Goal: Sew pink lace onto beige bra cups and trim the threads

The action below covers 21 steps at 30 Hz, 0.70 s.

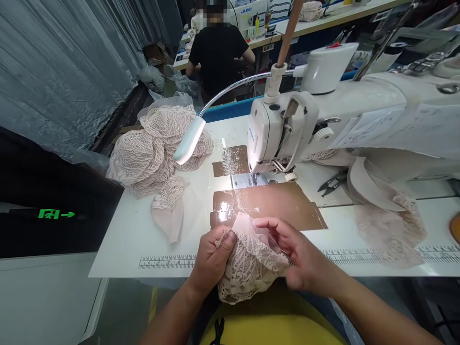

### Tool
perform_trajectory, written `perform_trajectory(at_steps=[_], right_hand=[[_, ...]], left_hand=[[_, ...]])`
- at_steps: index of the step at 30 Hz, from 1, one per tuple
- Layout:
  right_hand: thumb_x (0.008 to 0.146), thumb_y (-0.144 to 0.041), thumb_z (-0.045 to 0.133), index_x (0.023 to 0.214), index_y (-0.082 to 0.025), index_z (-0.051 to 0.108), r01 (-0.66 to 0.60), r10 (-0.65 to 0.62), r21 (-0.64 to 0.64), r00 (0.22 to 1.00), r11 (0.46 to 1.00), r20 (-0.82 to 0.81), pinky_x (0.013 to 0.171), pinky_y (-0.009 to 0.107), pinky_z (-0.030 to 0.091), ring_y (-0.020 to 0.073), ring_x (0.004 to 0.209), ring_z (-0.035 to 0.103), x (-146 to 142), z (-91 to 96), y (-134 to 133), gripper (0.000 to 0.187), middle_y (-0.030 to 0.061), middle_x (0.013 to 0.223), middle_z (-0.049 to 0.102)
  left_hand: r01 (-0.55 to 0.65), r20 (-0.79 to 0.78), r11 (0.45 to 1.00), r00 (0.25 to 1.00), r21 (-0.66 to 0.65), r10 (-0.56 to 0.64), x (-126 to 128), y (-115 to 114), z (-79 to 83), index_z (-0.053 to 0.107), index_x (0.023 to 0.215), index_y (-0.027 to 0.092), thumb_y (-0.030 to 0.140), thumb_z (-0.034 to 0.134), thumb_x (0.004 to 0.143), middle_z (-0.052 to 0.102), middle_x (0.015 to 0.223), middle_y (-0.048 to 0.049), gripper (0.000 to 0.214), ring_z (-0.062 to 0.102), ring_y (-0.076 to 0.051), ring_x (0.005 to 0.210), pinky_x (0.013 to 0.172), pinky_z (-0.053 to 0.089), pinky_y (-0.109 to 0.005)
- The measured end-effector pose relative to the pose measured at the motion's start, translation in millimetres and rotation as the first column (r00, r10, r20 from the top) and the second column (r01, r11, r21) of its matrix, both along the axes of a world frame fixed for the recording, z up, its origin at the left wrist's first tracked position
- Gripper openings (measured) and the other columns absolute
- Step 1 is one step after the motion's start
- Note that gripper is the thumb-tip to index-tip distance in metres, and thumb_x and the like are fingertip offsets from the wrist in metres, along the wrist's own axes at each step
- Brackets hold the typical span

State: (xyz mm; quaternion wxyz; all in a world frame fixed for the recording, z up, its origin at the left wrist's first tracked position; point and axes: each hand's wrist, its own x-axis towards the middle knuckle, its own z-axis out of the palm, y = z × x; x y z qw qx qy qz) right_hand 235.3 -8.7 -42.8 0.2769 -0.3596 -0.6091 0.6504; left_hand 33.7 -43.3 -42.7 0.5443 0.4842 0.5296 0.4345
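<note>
— What is held at the near edge?
— A lace piece is gripped by both hands at six o'clock on the table. The left hand is closed on its left edge, with the thumb pressed on top. The right hand is curled round its right side, and a sheer flap is pinched up by the fingertips. The hands are set close together, with the lace bunched between them and its lower part hung over the table edge, above a yellow garment.

— And straight ahead?
— At twelve o'clock from the hands, glossy brown tape patches are seen on the tabletop. The head of a white sewing machine is found at one o'clock, with its body stretched off to the right.

— On the left?
— A heap of lace cups is piled at eleven o'clock, and a gooseneck lamp is hung over its right side. A single cup is laid apart at ten o'clock, nearer the hands. A printed ruler is run along the near edge at nine o'clock, just beside the left hand.

— The right side?
— Thread snips are laid at two o'clock under the machine arm. Beige fabric edged with lace is spread at three o'clock.

— Further back?
— A person in a black top is seen at another bench, far off at twelve o'clock.
</note>
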Motion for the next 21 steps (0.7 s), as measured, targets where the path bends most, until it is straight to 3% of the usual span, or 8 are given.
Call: perform_trajectory(at_steps=[2, 5, 8, 12, 16, 21], right_hand=[[0.059, -0.05, 0.078, 0.125, -0.024, 0.046, -0.01, 0.003, 0.048, 0.992, 0.999, 0.128, 0.081, 0.034, 0.046, 0.0233, 0.094, 0.055, -1.2, 4.1, -1.9, 0.078, 0.0072, 0.111, 0.056], [0.081, -0.049, 0.058, 0.096, -0.02, 0.057, 0.075, -0.072, -0.015, 0.988, 0.997, 0.139, 0.066, 0.028, 0.045, 0.017, 0.074, 0.054, -8.2, 6.7, 0.1, 0.033, 0.0033, 0.085, 0.058], [0.088, -0.051, 0.048, 0.077, -0.017, 0.057, 0.067, -0.068, -0.191, 0.998, 0.979, 0.001, 0.06, 0.026, 0.043, 0.014, 0.065, 0.051, -12.4, 4.5, 4.9, 0.037, 0.001, 0.07, 0.054], [0.087, -0.049, 0.052, 0.091, -0.014, 0.062, -0.103, 0.044, -0.351, 0.984, 0.931, -0.174, 0.073, 0.031, 0.047, 0.018, 0.076, 0.058, -10.4, 4.4, 7.2, 0.036, 0.0044, 0.08, 0.062], [0.08, -0.041, 0.064, 0.105, -0.016, 0.063, -0.171, 0.076, -0.389, 0.966, 0.905, -0.246, 0.075, 0.031, 0.047, 0.0184, 0.081, 0.06, -8.3, 7.5, 7.1, 0.035, 0.0043, 0.086, 0.065], [0.078, -0.043, 0.066, 0.076, -0.013, 0.068, -0.184, 0.102, -0.363, 0.967, 0.913, -0.235, 0.064, 0.027, 0.043, 0.0152, 0.067, 0.056, -10.8, 2.4, 7.0, 0.029, 0.002, 0.07, 0.062]], left_hand=[[-0.011, 0.004, 1.0, 1.0, 0.007, 0.011, 1.7, 0.2, 0.6, 0.04, 0.064, 0.017, 0.042, 0.047, 0.092, 0.033, 0.061, 0.0043, 0.038, 0.029, -0.009, 0.056, 0.052, 0.027, -0.022], [0.01, -0.003, 0.999, 1.0, 0.031, -0.01, 5.1, 1.2, 2.2, 0.038, 0.063, 0.018, 0.042, 0.046, 0.092, 0.031, 0.06, 0.0042, 0.039, 0.028, -0.009, 0.056, 0.051, 0.026, -0.022], [0.036, -0.03, 0.998, 0.999, 0.06, -0.035, 6.5, 2.4, 3.5, 0.031, 0.06, 0.018, 0.043, 0.041, 0.094, 0.028, 0.06, 0.0037, 0.043, 0.027, -0.009, 0.056, 0.052, 0.025, -0.023], [0.025, -0.028, 0.997, 0.999, 0.073, -0.023, 4.3, 3.4, 3.1, 0.026, 0.06, 0.019, 0.042, 0.037, 0.095, 0.024, 0.06, 0.0038, 0.044, 0.023, -0.009, 0.055, 0.051, 0.023, -0.024], [-0.001, -0.002, 0.997, 1.0, 0.072, 0.002, 1.9, 3.2, 1.2, 0.025, 0.06, 0.019, 0.043, 0.037, 0.095, 0.024, 0.059, 0.0043, 0.044, 0.022, -0.009, 0.053, 0.049, 0.021, -0.024], [0.015, 0.067, 1.0, 0.998, 0.005, -0.015, 1.1, 5.8, 3.5, 0.034, 0.058, 0.018, 0.044, 0.045, 0.092, 0.032, 0.057, 0.004, 0.045, 0.03, -0.009, 0.053, 0.051, 0.028, -0.023]])
